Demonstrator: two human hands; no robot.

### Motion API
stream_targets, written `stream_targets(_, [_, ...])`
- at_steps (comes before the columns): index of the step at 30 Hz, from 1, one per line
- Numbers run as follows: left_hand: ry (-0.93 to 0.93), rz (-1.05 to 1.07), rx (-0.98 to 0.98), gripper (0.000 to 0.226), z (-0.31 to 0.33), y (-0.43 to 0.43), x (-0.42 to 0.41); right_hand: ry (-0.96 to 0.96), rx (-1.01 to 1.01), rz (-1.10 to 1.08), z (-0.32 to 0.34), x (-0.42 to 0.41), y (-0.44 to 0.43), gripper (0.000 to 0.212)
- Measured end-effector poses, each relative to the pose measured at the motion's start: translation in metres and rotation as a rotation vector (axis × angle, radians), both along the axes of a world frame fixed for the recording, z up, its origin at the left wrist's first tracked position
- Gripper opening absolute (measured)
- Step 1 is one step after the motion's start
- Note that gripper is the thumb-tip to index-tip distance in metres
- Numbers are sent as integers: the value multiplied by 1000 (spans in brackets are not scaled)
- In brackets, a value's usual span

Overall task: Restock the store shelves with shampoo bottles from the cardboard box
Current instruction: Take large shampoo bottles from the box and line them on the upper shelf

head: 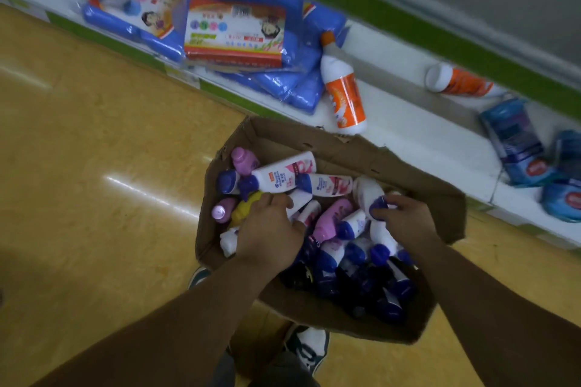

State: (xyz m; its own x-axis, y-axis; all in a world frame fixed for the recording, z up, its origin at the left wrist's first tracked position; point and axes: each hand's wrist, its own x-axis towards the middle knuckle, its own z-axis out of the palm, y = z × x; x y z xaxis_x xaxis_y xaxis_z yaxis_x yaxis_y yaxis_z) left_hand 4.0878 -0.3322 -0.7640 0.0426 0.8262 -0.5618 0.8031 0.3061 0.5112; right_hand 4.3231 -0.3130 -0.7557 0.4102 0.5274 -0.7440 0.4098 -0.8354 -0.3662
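An open cardboard box (342,148) stands on the floor in front of me, filled with several shampoo bottles, white with blue caps, pink and dark ones. My left hand (270,229) reaches down into the left half of the box, fingers curled round a small white bottle (300,199) beside a yellow bottle (245,207). My right hand (405,223) grips the blue cap end of a white bottle (367,193) at the right of the box. The low white shelf (405,122) runs just behind the box.
On the shelf lie two orange-and-white bottles (344,94) (462,82), blue packaged goods (248,41) at the left and blue packs (515,141) at the right. Yellow floor (94,151) spreads to the left. My shoes (309,349) show under the box's near edge.
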Motion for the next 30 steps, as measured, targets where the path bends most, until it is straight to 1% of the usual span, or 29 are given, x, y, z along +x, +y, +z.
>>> stream_targets(1, [-12,-3,-7,39,9,3,4,20,3,15,13,6,0,31])
stream_targets(3, [-39,-9,-31,38,29,10,11,47,16,98,44,12,2,13])
stream_targets(5, [-60,-22,-42,39,51,15,17,65,9,194,79,14,4,13])
stream_targets(7, [-89,-32,-50,41,80,20,25,77,-3,285,121,15,6,3])
stream_targets(12, [-217,-70,-64,56,180,21,42,90,23,537,254,6,18,7])
stream_targets(15, [-426,-103,-41,59,252,23,42,93,60,699,344,-6,28,7])
stream_targets(17, [-516,-136,-55,63,301,28,37,67,96,813,406,-14,35,8])
stream_targets(20, [-541,-156,-58,61,375,39,27,29,149,916,501,-25,42,15])
stream_targets(21, [-579,-137,-78,61,401,43,24,14,172,933,531,-27,44,16])
stream_targets(23, [-574,-162,-72,56,462,49,21,2,231,930,587,-29,45,15])
stream_targets(24, [-546,-192,-41,53,493,51,19,-1,272,914,615,-29,44,12])
stream_targets(26, [-574,-200,8,49,544,52,13,-8,372,874,666,-26,42,3])
stream_targets(29, [-639,-196,30,46,615,52,5,59,548,720,732,-22,30,17])
stream_targets(30, [-652,-190,40,47,636,53,3,80,621,658,750,-21,25,27])
